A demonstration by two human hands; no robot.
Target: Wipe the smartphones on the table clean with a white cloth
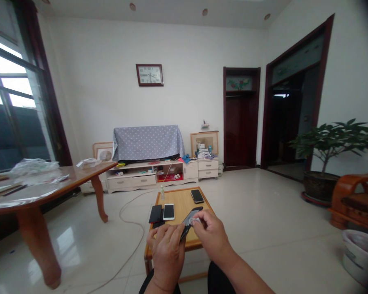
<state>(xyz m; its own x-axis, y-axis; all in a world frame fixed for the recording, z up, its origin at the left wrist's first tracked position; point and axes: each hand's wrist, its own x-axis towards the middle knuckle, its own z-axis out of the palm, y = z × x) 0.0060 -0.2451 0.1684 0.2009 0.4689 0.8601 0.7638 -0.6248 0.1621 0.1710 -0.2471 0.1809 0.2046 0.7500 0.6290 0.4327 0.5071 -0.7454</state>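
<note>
My left hand [168, 247] grips a dark smartphone [189, 216], tilted above the near edge of a small wooden table [180, 198]. Between the closed fingertips of my right hand [214, 234] is a small crumpled white wipe or tissue [195, 220], held at the phone's face. It appears to touch the phone. Farther left on the tabletop lie a white smartphone [169, 211] and a black one [155, 214], side by side. Another dark phone [197, 196] rests near the far right corner. A small clear bottle [162, 192] stands at the far left corner.
To the left is a larger wooden table [95, 168] with plastic bags [33, 169] on it. A cable [138, 222] runs over the tiled floor. A low white cabinet [135, 181] stands against the back wall. At right are a potted plant [320, 183], a wooden chair [340, 204] and a white bucket [355, 257].
</note>
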